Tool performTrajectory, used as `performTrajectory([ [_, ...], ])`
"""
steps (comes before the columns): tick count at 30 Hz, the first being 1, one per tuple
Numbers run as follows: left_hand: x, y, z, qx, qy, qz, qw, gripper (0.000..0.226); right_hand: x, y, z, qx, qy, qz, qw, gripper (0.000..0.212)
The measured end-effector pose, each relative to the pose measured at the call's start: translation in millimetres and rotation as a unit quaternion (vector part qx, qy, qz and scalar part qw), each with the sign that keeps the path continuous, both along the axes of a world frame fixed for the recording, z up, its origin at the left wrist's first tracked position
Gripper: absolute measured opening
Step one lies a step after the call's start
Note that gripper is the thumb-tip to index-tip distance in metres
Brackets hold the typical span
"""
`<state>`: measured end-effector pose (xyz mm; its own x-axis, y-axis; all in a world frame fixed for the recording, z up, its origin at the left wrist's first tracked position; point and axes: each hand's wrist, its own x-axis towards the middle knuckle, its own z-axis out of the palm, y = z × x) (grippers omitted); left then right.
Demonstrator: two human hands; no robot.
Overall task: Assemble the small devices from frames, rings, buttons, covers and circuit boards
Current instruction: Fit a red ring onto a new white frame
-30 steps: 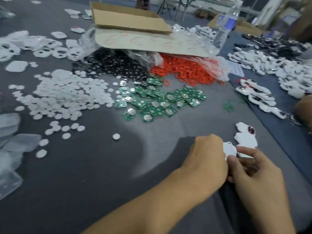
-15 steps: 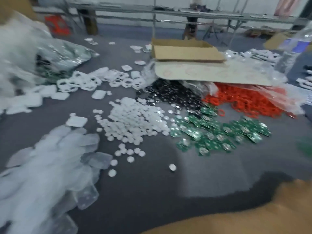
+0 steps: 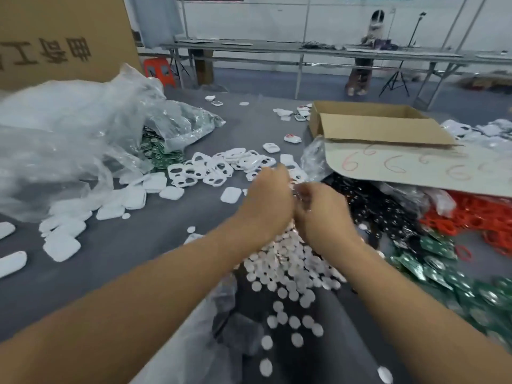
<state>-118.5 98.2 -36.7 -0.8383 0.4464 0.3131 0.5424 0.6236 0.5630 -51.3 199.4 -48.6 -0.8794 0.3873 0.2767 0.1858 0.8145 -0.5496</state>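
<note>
My left hand reaches forward over the table, its fingers stretched toward the heap of white frames. Close beside it, my right hand has its fingers curled inward; motion blur hides whether they hold anything. Below both wrists spreads a pile of white round buttons. White covers lie to the left. Black buttons, red rings and green circuit boards lie to the right.
A large crumpled plastic bag with more green boards fills the left. An open cardboard box sits at the back right on a marked card sheet. Clear plastic pieces lie near the front edge.
A second ago both hands held a white device close to me at the lower right. The view swung left and up, and both arms now stretch forward toward the frames.
</note>
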Motion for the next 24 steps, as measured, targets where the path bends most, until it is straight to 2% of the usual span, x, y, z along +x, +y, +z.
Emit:
performTrajectory([
  [1,-15.0,2.7,-4.2,-0.054,0.002,0.026,0.998,0.025,-27.2,-1.1,-4.6,0.059,-0.024,0.005,0.998,0.025],
  [3,-50.0,8.7,-9.8,-0.101,0.012,0.048,0.994,0.03,-71.9,-0.9,-9.5,0.164,-0.042,0.014,0.985,0.027],
  [5,-80.0,13.3,-14.3,-0.141,0.031,0.038,0.989,0.032,-104.3,4.3,-15.5,0.227,-0.069,0.011,0.971,0.018],
  [6,-87.2,17.0,-18.6,-0.157,0.036,0.03,0.986,0.031,-111.2,5.9,-15.2,0.25,-0.097,0.011,0.963,0.009],
  [9,-97.4,24.2,-29.4,-0.173,0.01,0.0,0.985,0.021,-129.9,17.8,-26.7,0.291,-0.102,0.011,0.951,0.032],
  [11,-101.7,21.0,-32.6,-0.154,0.008,-0.01,0.988,0.02,-131.7,21.6,-27.6,0.312,-0.079,0.024,0.946,0.031],
  [14,-93.8,14.2,-31.0,-0.081,-0.007,-0.019,0.997,0.032,-119.7,18.0,-13.8,0.323,-0.075,0.054,0.942,0.013],
  [16,-80.2,10.5,-25.2,0.022,-0.033,-0.004,0.999,0.025,-99.6,17.5,-3.6,0.301,-0.024,0.067,0.951,0.007],
  [18,-54.1,4.1,-11.7,0.135,-0.101,0.001,0.986,0.021,-61.8,16.9,5.5,0.253,0.058,0.07,0.963,0.01],
  [20,-15.4,-8.0,3.3,0.25,-0.175,-0.028,0.952,0.015,-7.7,10.4,12.0,0.181,0.138,0.076,0.971,0.007],
  [22,32.6,-27.7,15.0,0.275,-0.215,-0.076,0.934,0.009,59.1,-0.3,15.0,0.127,0.187,0.091,0.97,0.008],
  [24,88.0,-46.8,13.3,0.254,-0.258,-0.129,0.923,0.023,129.1,-14.0,11.9,0.099,0.197,0.095,0.971,0.012],
])
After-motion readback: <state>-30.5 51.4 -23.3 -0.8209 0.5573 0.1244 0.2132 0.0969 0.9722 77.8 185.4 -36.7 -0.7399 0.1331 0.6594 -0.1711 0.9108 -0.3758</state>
